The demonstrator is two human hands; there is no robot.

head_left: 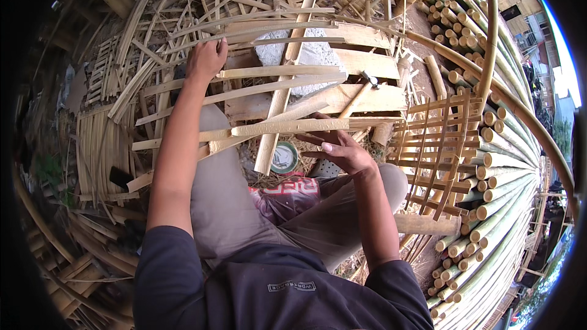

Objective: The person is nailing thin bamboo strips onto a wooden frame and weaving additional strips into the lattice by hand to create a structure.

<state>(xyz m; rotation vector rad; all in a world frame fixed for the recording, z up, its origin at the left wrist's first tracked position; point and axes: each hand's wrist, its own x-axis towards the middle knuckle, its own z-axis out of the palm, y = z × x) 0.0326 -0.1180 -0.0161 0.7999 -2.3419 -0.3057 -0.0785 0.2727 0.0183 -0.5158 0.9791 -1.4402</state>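
Fingers of left hand (206,58) curl on bamboo slats (269,73); right hand (339,150) fingers spread under lower slat (287,126).

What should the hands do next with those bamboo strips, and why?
Probably the right hand should pick up the hammer and fasten the nearest bamboo slat. That slat lies loose across the upright slat, the left hand already steadies the frame farther up, and the right hand rests open just below the slat, holding nothing, with the hammer lying just beyond it.
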